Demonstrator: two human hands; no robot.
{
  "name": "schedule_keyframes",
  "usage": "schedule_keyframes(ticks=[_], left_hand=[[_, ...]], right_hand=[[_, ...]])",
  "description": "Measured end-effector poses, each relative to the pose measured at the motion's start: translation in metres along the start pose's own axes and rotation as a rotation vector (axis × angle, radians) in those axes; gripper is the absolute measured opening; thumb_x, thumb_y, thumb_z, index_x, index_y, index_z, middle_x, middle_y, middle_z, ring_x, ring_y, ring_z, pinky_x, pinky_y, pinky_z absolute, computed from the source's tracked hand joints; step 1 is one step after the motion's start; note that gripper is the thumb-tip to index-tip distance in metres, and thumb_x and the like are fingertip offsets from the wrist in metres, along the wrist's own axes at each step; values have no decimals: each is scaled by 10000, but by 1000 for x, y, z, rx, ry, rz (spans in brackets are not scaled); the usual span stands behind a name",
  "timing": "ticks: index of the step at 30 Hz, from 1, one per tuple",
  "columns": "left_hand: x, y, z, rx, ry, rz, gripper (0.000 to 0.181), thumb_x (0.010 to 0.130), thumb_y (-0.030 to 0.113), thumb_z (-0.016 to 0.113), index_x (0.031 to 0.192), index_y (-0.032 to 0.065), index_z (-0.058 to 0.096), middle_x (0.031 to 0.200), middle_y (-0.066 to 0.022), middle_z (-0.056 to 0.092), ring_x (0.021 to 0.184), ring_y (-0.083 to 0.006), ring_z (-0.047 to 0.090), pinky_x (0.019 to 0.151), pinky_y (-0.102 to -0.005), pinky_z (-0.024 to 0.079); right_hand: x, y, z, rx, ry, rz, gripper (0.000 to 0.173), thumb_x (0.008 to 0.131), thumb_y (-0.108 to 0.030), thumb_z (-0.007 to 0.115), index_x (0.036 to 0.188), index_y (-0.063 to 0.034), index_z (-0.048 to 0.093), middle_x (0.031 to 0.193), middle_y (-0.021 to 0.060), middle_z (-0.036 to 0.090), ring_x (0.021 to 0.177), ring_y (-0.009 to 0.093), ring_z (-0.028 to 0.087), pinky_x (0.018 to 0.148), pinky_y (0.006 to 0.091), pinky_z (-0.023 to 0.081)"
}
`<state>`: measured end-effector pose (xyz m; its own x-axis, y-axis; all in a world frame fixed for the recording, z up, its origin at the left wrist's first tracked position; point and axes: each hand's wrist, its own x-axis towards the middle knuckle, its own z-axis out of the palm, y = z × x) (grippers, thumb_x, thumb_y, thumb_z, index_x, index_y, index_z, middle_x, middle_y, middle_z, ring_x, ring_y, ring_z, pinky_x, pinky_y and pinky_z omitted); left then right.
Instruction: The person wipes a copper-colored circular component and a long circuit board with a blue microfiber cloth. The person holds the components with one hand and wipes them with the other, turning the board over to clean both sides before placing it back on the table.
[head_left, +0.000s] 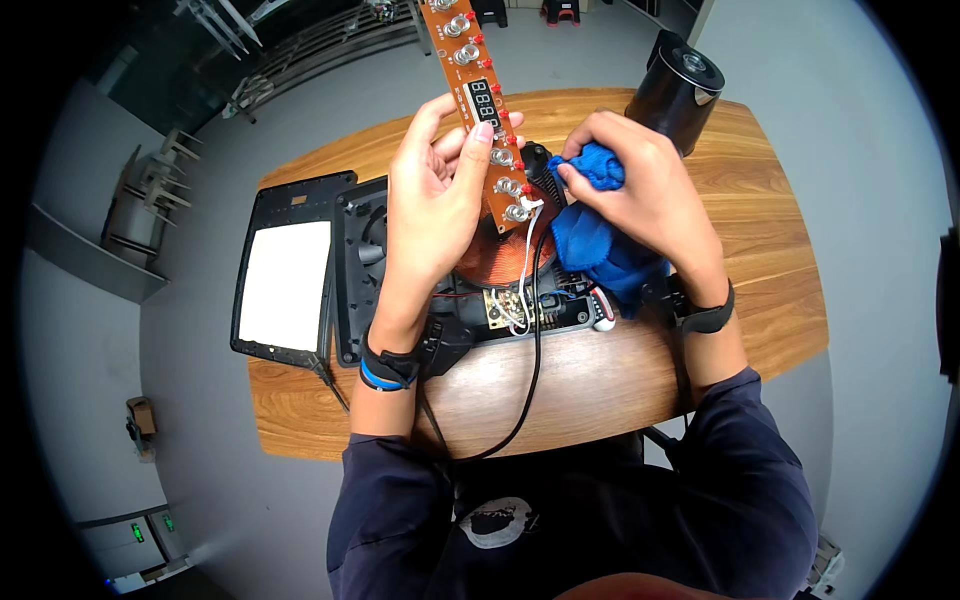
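Note:
My left hand grips a long orange-brown circuit board with its thumb on the front, beside a four-digit display. Red LEDs and round coil springs line the board, and a white cable plugs into its lower end. In my right hand is a bunched blue cloth, pinched between thumb and fingers, its loose part hanging over the right side of an opened induction cooker base. Behind the board lies the round copper coil; a small power circuit board sits in the base near the front.
At the left of the wooden table lies a black housing panel with a bright white surface. A black kettle stands at the back right. A black cord runs over the front edge. A red-and-white object touches the base's front right corner.

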<state>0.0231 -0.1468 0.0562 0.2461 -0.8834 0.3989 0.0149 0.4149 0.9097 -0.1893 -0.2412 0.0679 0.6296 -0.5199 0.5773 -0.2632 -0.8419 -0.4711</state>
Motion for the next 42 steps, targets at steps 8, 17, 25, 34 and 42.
schedule_keyframes(ticks=[8,17,25,34,42], left_hand=[[-2,1,2,-13,-58,3,429,1173,93,643,1527,-18,427,1341,-240,782,1165,-194,770,1008,-334,634],[-1,4,-9,40,-62,53,515,1159,147,689,1555,25,383,1381,-250,742,1224,-249,759,1014,-401,663],[-2,16,-11,-99,-30,32,587,1111,116,762,1532,-32,380,1327,-269,739,1231,-230,746,1053,-353,637],[-3,14,-4,-102,-21,105,629,1057,81,827,1518,-32,414,1294,-240,751,1221,-245,753,1034,-355,651],[-5,15,-2,-6,9,99,635,1032,72,852,1510,-28,446,1299,-225,753,1222,-237,751,1011,-356,666]], right_hand=[[-5,-23,2,114,-63,-258,237,919,-151,901,1078,-63,749,1052,117,736,995,364,725,859,451,598],[-4,-23,-4,-191,82,-412,201,873,-157,856,1047,-111,766,1036,66,697,987,317,702,849,433,585],[-1,-22,-7,-323,210,-552,179,821,-122,808,998,-114,778,971,29,714,944,272,699,812,405,584],[-3,-27,-6,-26,131,-515,215,819,-118,896,1007,-105,793,990,23,770,954,265,725,827,389,592],[-2,-21,-13,-124,53,-587,243,770,-113,850,1006,-128,791,1007,-19,780,973,226,736,808,372,582]])
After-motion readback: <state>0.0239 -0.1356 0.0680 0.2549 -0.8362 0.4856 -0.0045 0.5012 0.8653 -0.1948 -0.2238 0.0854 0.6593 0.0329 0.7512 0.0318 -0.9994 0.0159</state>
